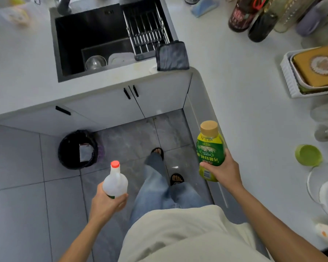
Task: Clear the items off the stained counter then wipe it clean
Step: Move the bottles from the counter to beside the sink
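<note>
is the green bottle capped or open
Capped. The green bottle, gripped by the right hand, has a tan cap seated on its neck. How full it is cannot be told.

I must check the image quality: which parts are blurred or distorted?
Head view: the top left corner and the bottles at top right are blurred; the counter edge bends from the wide lens; both held bottles, white and green, look sharp.

Both bare arms reached forward, elbows bent. Left hand (107, 202) was curled round the base of a translucent white plastic bottle with red cap (115, 181). Right hand (222, 172) gripped an upright green-and-yellow labelled bottle with tan cap (209, 148) low on its body.
</note>
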